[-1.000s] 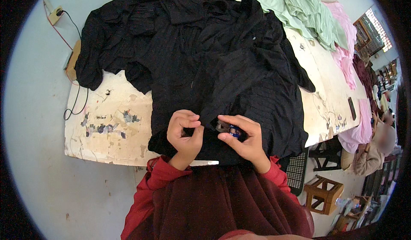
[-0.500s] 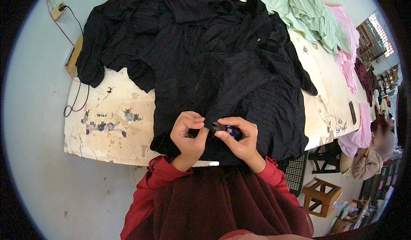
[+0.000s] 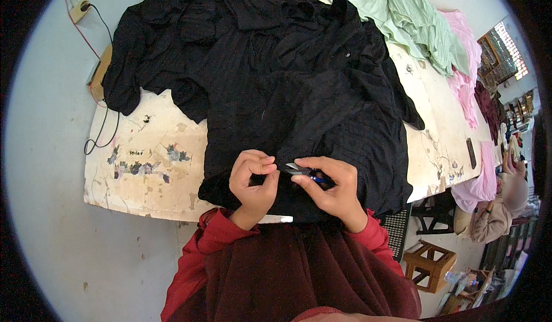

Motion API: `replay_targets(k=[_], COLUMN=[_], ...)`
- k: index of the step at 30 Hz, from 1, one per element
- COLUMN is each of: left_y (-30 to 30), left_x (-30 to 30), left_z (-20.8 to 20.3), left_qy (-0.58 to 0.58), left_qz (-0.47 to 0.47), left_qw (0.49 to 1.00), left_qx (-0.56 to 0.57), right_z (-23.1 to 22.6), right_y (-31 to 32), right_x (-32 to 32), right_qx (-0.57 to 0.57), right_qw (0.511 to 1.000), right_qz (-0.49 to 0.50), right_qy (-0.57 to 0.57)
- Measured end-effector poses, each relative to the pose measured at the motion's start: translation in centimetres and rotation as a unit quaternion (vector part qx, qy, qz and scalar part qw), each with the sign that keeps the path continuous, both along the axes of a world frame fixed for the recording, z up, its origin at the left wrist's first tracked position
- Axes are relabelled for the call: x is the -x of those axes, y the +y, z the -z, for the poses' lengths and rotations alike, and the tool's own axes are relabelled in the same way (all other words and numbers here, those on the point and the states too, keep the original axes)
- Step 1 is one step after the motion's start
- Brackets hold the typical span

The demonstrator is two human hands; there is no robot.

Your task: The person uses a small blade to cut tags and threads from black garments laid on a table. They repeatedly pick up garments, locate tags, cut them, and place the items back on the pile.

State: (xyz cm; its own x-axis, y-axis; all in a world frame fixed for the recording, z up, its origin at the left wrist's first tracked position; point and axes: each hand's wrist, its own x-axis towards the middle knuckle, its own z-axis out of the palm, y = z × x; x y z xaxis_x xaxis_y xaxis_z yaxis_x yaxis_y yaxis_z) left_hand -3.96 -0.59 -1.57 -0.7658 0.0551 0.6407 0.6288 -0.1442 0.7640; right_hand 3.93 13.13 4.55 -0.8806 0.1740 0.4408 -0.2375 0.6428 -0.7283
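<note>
Watched from my remote seat, small snips [image 3: 302, 172] with a blue handle sat in the right hand [image 3: 338, 187], toward four o'clock from the middle of the head view, above a spread of black cloth [image 3: 259, 80]. The thumb and fingers of that hand were clamped on the snips, whose parted blades pointed toward nine o'clock, at the left hand [image 3: 252, 181]. There, thumb and fingertips were drawn close together just beside the blade tips, a short gap apart from them (I could not tell whether thread or cloth lay in that pinch). The black cloth ran from the near edge of a pale, worn table [image 3: 138, 198] up to twelve o'clock, rumpled most toward eleven. I saw light green fabric [image 3: 402, 23] between one and two, with pink fabric [image 3: 462, 89] just beside it, past two. A slim dark object [image 3: 471, 153] lay at three, near the table's edge. Beyond, another person [image 3: 491, 224] in beige appeared between three and four, a brown stool [image 3: 425, 248] stood at four, and a wall socket [image 3: 80, 10] showed at ten.
</note>
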Motion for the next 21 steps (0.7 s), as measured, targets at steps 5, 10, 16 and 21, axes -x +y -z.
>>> replay_targets(k=[5,10,16,21], left_y=[-0.1,0.0,0.0,0.1], left_x=[-0.1,0.0,-0.1,-0.2], left_z=[-0.2,-0.3,-0.5,-0.5], left_qy=[0.04,0.049,0.046,0.052], left_qz=[-0.008,-0.02,-0.028,-0.034], left_qw=[0.999,0.998,0.997,0.996], left_qx=[0.03,0.039,0.046,0.056], right_z=[-0.1,-0.1,-0.9,-1.5], right_y=[0.0,0.8,1.8,1.2], right_x=[-0.3,-0.3,-0.3,-0.5], right_qx=[-0.005,0.06,0.055,-0.059], right_qw=[1.0,0.998,0.998,0.998], right_qz=[0.031,0.017,0.025,0.013], right_qy=[-0.001,0.0,-0.021,0.0])
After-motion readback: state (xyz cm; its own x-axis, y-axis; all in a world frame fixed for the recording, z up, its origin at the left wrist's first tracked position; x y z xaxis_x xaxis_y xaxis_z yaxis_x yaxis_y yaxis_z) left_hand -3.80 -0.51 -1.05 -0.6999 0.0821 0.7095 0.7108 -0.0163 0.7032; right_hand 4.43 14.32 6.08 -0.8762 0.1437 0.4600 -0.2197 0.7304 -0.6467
